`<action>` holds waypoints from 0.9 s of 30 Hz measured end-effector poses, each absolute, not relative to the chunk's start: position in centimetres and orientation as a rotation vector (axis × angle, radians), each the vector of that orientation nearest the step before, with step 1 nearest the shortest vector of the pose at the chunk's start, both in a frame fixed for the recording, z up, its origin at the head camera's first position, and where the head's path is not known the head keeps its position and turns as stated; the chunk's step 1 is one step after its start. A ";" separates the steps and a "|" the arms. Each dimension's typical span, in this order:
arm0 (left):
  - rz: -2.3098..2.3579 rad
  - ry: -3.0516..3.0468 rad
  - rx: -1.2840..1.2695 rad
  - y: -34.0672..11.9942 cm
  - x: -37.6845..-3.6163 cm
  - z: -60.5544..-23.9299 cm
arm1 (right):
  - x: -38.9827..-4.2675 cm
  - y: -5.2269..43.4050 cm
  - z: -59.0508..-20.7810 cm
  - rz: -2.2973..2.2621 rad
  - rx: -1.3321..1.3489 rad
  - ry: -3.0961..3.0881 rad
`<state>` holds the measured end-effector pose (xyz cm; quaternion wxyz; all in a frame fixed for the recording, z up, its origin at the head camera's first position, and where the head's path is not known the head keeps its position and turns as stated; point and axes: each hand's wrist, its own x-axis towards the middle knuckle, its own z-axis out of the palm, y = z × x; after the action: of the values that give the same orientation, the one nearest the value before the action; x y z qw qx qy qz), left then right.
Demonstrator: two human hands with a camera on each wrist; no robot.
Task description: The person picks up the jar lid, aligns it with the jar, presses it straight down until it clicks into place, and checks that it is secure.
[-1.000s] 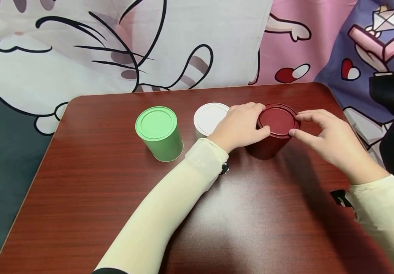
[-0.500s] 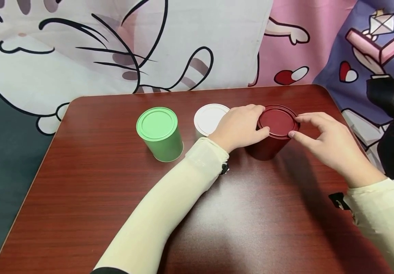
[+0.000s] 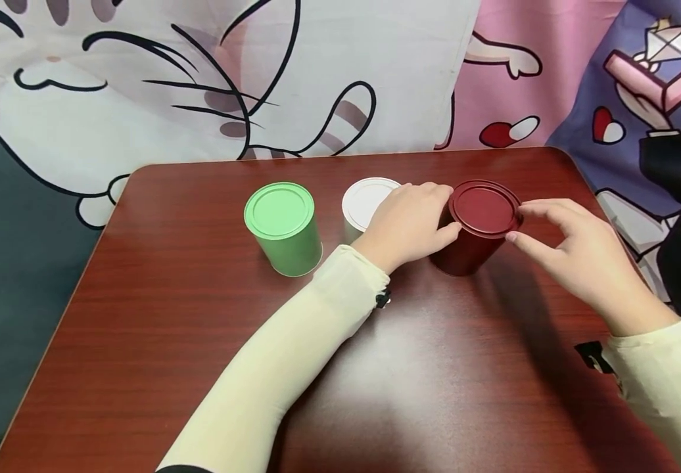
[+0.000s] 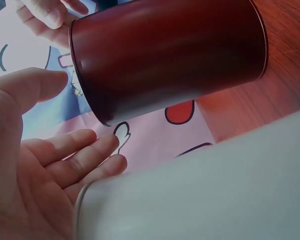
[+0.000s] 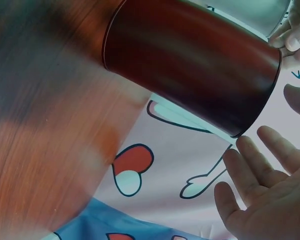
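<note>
Changes since the earlier pictures: your right hand (image 3: 577,253) draws back slightly, its fingertips now just off the rim of the dark red tin (image 3: 475,226). Your left hand (image 3: 408,220) slides a little lower along the tin's side. The camera view shifts slightly.

Glossy wood-grain table (image 3: 169,341), smooth satin red tin (image 3: 470,246), printed cloth (image 3: 317,79).
</note>
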<state>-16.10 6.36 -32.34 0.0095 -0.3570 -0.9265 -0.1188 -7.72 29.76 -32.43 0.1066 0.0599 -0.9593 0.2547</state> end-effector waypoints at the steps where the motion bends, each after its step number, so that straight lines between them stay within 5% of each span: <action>1: -0.382 -2.896 -1.116 6.2 -16.1 -32.4 | -7.6 29.7 -32.5 0.739 0.179 -2.815; 27: -0.532 -2.741 -1.171 2.6 -13.7 -33.0 | -6.4 29.5 -33.9 0.743 0.242 -2.681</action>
<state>-13.70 2.59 -33.04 0.0569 -0.3861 -0.9039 -0.1753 -6.44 29.46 -33.90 0.1735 0.0855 -0.9454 0.2622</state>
